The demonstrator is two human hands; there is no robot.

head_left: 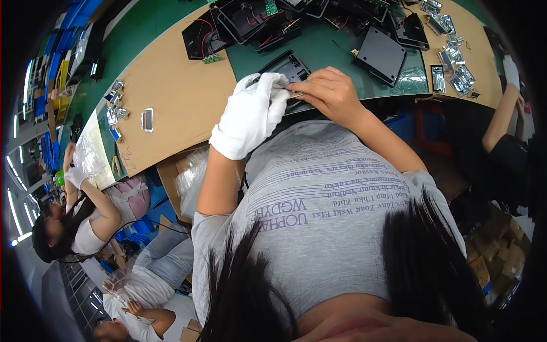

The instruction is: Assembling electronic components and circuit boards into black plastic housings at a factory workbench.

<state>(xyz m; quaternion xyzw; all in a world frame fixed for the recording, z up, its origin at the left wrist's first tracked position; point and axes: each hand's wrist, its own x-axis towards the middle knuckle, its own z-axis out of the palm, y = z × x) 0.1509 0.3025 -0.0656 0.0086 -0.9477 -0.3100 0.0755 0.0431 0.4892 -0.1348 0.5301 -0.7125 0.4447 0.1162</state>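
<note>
My left hand (250, 114), in a white knit glove, is closed, its fingers bent toward the fingertips of my bare right hand (331, 93). Between the two hands shows a small thin piece (296, 95), mostly covered by fingers; its kind cannot be made out. The thumb and forefinger of my right hand pinch at it. Just beyond, an open black plastic housing (292, 64) lies on the green mat, partly hidden behind the hands.
Black housings (245, 21) with red wires and green circuit boards crowd the far side. A flat black cover (380, 55) lies to the right. Shiny metal parts (456, 68) are scattered at far right, others (114, 111) at left on cardboard (171, 85). Co-workers sit on both sides.
</note>
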